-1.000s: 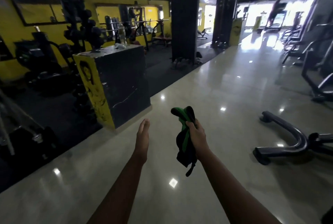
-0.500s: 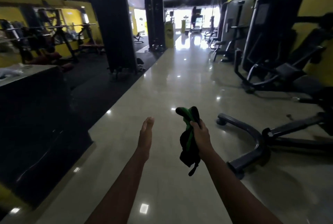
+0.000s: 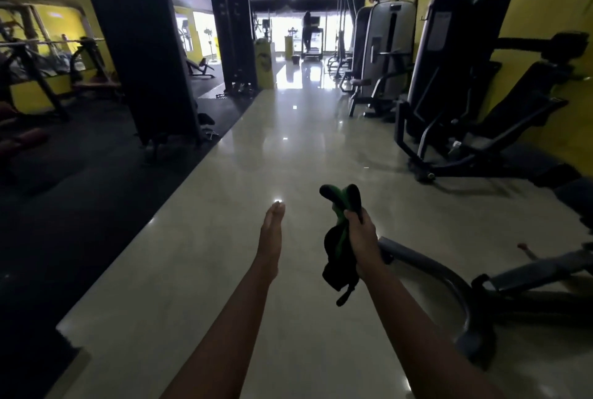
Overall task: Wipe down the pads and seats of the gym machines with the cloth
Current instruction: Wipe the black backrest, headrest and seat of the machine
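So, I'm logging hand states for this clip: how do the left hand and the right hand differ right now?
The left hand is flat, fingers straight and together, holding nothing; the right hand is curled round the bunched green and black cloth. The left hand is seen edge-on, while the right hand shows its back. Both are stretched forward side by side above the glossy floor, touching no machine.

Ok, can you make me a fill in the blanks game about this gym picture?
1. The right hand grips a black and ____ cloth.
2. The left hand has straight fingers and holds ____.
3. The wall behind the machines is painted ____.

Missing words: green, nothing, yellow.
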Motion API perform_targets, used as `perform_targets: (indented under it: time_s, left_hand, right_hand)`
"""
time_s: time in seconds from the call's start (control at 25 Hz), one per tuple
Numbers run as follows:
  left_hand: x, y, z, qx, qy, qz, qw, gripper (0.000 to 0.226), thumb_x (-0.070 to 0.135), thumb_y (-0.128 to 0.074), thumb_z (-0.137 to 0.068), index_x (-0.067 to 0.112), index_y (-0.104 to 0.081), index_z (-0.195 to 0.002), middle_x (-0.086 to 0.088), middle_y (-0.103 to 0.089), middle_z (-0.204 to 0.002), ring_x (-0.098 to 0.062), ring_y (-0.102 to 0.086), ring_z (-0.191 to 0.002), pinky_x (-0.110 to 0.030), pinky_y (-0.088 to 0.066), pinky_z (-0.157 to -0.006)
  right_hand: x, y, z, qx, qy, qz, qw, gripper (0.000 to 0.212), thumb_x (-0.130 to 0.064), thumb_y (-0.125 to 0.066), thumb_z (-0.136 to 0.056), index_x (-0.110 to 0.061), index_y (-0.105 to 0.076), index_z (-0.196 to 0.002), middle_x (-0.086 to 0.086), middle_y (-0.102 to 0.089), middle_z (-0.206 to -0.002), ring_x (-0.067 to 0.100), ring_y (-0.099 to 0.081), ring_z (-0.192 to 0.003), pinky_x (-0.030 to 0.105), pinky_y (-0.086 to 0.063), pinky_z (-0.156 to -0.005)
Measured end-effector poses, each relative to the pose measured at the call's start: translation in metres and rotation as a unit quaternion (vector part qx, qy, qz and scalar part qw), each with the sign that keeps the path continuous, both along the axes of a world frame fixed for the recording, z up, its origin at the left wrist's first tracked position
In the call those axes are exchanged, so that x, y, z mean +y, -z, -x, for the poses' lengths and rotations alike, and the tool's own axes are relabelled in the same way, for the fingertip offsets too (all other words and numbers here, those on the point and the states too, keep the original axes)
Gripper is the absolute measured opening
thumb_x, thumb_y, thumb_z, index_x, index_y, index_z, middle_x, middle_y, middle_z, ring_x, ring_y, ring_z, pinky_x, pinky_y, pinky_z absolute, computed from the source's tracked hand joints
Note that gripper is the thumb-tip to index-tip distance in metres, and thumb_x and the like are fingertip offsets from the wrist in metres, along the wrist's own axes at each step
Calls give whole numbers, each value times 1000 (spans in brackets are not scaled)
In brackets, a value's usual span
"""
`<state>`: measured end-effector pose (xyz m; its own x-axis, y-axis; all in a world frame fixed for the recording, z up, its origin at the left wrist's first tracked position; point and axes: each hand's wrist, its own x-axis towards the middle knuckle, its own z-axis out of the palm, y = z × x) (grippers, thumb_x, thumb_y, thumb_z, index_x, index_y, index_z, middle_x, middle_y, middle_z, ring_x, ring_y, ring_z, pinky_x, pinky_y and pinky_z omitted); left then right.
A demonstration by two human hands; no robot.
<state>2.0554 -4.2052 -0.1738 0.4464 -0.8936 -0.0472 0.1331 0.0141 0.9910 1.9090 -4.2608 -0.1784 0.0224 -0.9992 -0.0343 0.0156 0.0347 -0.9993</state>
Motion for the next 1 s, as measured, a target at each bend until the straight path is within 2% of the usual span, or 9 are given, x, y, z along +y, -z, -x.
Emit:
perform_targets:
  time_s: [0.24, 0.4, 0.56, 0.72, 1.0]
  left_hand:
    - [-220, -4, -90, -3, 36, 11, 999, 46, 39, -39, -98, 25, -37, -142, 5, -37, -149, -12, -32, -138, -31, -20, -111]
    - [-370, -15, -131, -6, 68, 3, 998, 47, 36, -39, -98, 21, -36, -143, 2, -38, -149, -14, -32, -138, -33, -18, -114]
    - [-518, -17, -146, -12, 116, 9, 993, 46, 30, -38, -99, 16, -36, -144, 0, -38, -149, -15, -32, -139, -33, -18, -114]
    - [-678, -11, -154, -20, 157, 14, 987, 45, 33, -39, -99, 20, -37, -142, 0, -39, -148, -16, -33, -138, -31, -20, -111]
    - [-950, -25, -173, 13, 178, 3, 984, 48, 34, -39, -98, 21, -34, -144, 1, -36, -150, -16, -30, -140, -32, -19, -112]
  right_hand:
    - [-206, 8, -87, -28, 25, -20, 999, 33, -25, -44, -96, -20, -51, -128, 12, -60, -113, 31, -56, -106, 36, -44, -84]
    - [-342, -12, -120, -45, 58, -24, 997, 34, -28, -43, -97, -21, -49, -130, 10, -59, -115, 29, -54, -108, 39, -44, -92]
    - [-479, -14, -134, -30, 92, -11, 995, 37, -31, -43, -96, -24, -47, -132, 8, -59, -119, 28, -54, -111, 44, -45, -98]
    - [-630, -6, -140, -27, 119, 3, 992, 40, -32, -44, -96, -25, -45, -136, 8, -56, -125, 28, -52, -114, 45, -43, -100]
    - [-892, -20, -160, -21, 163, -9, 986, 35, -29, -45, -96, -21, -49, -130, 12, -58, -119, 30, -54, -111, 43, -44, -97]
